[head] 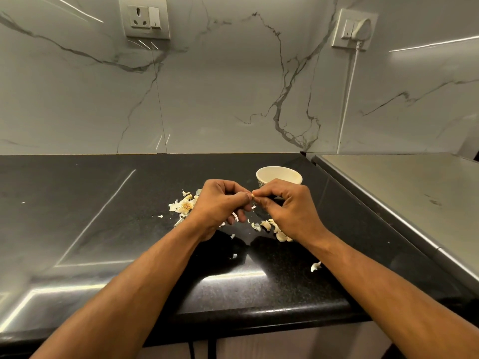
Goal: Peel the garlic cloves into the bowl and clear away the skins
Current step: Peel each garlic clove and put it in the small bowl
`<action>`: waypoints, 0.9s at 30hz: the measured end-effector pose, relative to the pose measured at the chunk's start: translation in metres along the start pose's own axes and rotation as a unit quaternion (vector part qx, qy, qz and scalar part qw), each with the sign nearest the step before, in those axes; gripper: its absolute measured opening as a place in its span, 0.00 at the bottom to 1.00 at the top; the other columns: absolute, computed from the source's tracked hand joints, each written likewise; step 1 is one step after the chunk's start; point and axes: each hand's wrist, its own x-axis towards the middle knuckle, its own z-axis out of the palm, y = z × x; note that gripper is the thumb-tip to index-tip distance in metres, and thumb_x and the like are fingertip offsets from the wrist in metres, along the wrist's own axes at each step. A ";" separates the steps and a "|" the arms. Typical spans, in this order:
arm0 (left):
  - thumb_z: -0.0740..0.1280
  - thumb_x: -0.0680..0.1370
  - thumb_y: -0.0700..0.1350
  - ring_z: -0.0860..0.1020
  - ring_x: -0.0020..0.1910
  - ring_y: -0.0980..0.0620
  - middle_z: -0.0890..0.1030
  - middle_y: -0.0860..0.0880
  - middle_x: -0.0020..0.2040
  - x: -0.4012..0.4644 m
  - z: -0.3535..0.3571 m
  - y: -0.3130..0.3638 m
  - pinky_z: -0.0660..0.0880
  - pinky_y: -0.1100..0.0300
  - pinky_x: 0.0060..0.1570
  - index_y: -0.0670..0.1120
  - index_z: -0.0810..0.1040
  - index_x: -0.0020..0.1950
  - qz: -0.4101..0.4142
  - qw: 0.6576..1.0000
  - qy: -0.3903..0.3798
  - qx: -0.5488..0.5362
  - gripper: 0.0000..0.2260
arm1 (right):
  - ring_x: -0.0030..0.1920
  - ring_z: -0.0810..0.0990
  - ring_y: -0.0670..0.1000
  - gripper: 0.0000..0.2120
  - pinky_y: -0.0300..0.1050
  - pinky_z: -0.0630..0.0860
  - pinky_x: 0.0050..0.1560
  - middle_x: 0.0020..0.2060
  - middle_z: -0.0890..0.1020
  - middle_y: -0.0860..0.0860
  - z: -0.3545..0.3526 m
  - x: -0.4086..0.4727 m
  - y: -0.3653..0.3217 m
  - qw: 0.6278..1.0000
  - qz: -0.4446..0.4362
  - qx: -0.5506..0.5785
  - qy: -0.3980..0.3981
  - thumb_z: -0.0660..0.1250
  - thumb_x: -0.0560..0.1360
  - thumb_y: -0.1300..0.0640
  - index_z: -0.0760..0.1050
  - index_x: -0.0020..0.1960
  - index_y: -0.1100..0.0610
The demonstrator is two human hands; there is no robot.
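Black stone counter [129,229] runs below a white marble-patterned wall [233,86], and the cream bowl [279,174] standing on it serves as the landmark. Just in front of the bowl, both hands meet above the counter. The left hand [220,206] has its fingers curled and its thumb and forefinger pinched on a small garlic clove [252,195], of which only a tan tip shows between the two hands. The right hand [285,206] pinches the same clove from the other side, its fingers curled too and partly covering the front of the bowl. What lies inside the bowl cannot be seen.

Left of the bowl and nearer the viewer, a heap of papery skins [184,206] lies on the counter, partly hidden by the left hand. In front of the bowl, below the right wrist, sits a cluster of garlic cloves [274,229], and a few loose flakes are scattered nearer the counter's front edge. Right of the bowl is a grey steel surface [414,198]. On the wall above the bowl, a plug [359,29] sits in a socket with a white cord hanging down; farther left is a second socket [144,18].
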 end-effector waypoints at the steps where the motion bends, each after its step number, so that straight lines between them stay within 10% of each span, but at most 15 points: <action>1: 0.67 0.76 0.32 0.74 0.22 0.54 0.79 0.44 0.30 0.000 0.001 0.000 0.67 0.65 0.20 0.36 0.79 0.41 0.002 1.000 0.005 -0.005 0.04 | 0.45 0.83 0.45 0.06 0.47 0.81 0.50 0.42 0.85 0.50 0.000 0.000 -0.001 1.000 -0.002 0.003 0.000 0.73 0.72 0.64 0.84 0.49 0.60; 27: 0.64 0.76 0.32 0.61 0.16 0.57 0.67 0.48 0.23 0.006 0.011 -0.008 0.58 0.68 0.17 0.41 0.69 0.32 0.013 0.988 0.025 -0.153 0.13 | 0.37 0.85 0.52 0.07 0.44 0.83 0.40 0.35 0.86 0.52 0.001 0.003 -0.014 0.954 0.135 0.265 0.038 0.72 0.71 0.70 0.83 0.45 0.60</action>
